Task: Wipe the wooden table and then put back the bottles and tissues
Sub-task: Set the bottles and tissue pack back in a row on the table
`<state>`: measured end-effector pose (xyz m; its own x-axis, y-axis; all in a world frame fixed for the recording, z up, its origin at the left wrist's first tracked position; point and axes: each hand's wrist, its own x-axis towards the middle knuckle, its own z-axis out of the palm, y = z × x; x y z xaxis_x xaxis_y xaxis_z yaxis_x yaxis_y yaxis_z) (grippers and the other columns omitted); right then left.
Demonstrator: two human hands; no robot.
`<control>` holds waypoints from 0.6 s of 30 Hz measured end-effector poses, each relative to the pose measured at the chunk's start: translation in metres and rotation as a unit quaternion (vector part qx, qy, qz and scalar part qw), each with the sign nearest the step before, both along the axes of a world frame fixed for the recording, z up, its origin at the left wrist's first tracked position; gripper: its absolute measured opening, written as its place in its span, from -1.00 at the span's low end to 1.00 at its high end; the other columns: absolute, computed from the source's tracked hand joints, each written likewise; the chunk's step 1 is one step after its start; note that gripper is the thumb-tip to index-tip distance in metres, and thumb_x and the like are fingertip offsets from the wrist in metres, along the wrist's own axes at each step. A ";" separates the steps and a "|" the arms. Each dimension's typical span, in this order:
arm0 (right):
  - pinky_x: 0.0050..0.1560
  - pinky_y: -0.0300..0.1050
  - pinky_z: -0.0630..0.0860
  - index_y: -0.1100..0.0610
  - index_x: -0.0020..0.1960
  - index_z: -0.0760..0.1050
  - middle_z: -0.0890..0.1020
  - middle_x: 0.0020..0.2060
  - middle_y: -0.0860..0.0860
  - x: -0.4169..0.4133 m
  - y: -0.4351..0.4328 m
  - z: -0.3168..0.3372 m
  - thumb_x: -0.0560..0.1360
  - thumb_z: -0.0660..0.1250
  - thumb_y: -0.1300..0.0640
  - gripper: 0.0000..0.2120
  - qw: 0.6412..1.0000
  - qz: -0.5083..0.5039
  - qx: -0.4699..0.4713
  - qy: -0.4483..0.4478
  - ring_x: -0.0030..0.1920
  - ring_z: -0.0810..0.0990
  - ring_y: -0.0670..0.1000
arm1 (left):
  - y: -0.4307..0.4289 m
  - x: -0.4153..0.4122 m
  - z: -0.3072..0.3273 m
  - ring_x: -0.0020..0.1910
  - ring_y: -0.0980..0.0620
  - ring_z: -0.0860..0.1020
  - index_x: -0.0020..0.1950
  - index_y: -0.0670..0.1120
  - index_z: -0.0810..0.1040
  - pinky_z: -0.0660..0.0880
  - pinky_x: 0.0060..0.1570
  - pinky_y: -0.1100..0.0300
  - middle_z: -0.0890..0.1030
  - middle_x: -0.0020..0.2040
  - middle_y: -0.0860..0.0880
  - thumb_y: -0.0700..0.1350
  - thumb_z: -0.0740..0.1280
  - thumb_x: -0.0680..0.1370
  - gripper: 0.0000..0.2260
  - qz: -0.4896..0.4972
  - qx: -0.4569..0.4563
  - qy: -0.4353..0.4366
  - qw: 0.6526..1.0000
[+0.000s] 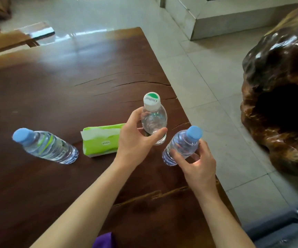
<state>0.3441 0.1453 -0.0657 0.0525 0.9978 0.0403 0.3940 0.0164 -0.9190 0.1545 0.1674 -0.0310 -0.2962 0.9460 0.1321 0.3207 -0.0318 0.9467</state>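
Purple cloth (105, 239) shows at the bottom edge between my forearms, nearest to me, and I take it for the wiping rag, though only a corner is in view and I cannot be sure. Ahead of it my left hand (135, 138) is wrapped around the white-capped bottle (153, 120), thumb on the near side and fingers curled behind, holding it upright near the right edge of the wooden table (55, 90); whether its base is touching the wood or just off it I cannot tell. My right hand (196, 161) grips the lower body of a blue-capped bottle (182, 145) just right of the first, tilted with its cap leaning away and to the right, close to the table's edge. Just left of my left hand, partly behind it, lies the green tissue pack (101, 140), flat on the wood with a white sheet showing at its open end. Further left, well apart from both hands, a second blue-capped bottle (44, 145) stands on the table on its own. Beyond the table's right edge are pale floor tiles (207, 83) and a dark carved stump (279, 104). I judge the step to be handling the bottles, either clearing them or setting them back; the glossy surface does not tell me which. Next I need to set both bottles down squarely and well in from the edge, straightening the tilted one first so it does not tip.
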 end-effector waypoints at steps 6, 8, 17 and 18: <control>0.06 -0.47 0.52 -0.13 0.29 0.46 0.61 0.15 -0.23 -0.020 -0.054 0.016 0.31 0.52 -0.24 -0.39 0.999 0.050 0.005 -0.007 0.16 0.60 -0.24 | -0.096 -0.031 0.006 0.11 0.13 0.64 0.27 0.03 0.54 0.61 0.04 0.09 0.68 0.10 0.14 0.13 0.59 0.33 -0.44 0.051 -0.028 0.005 0.998; 0.07 -0.41 0.54 -0.12 0.29 0.46 0.62 0.14 -0.21 -0.031 -0.075 0.021 0.33 0.56 -0.17 -0.42 0.998 0.069 0.010 -0.010 0.15 0.61 -0.22 | -0.134 -0.046 0.007 0.04 0.14 0.66 0.26 0.05 0.55 0.62 0.02 0.10 0.69 0.08 0.14 0.12 0.59 0.32 -0.45 0.077 -0.044 0.002 0.996; 0.05 -0.37 0.58 0.04 0.24 0.53 0.67 0.09 -0.05 -0.101 -0.166 0.043 0.30 0.64 0.06 -0.44 0.988 0.156 0.015 -0.010 0.04 0.66 -0.20 | -0.301 -0.133 0.021 0.03 0.38 0.56 0.26 0.10 0.54 0.47 -0.04 0.42 0.62 0.04 0.32 0.15 0.61 0.26 -0.39 0.238 -0.107 0.052 0.964; 0.07 -0.29 0.61 0.07 0.25 0.54 0.67 0.09 -0.05 -0.112 -0.175 0.044 0.30 0.64 0.06 -0.43 0.986 0.167 0.013 -0.007 0.04 0.67 -0.17 | -0.316 -0.144 0.022 0.03 0.38 0.56 0.26 0.10 0.54 0.47 -0.03 0.41 0.62 0.05 0.29 0.14 0.62 0.26 -0.39 0.254 -0.114 0.057 0.959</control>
<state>0.2324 -0.0297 -0.0215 -0.2793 0.9581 0.0639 0.3760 0.1704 -0.9108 0.0101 -0.1488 -0.0087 -0.7226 0.6912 -0.0011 0.3420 0.3589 0.8685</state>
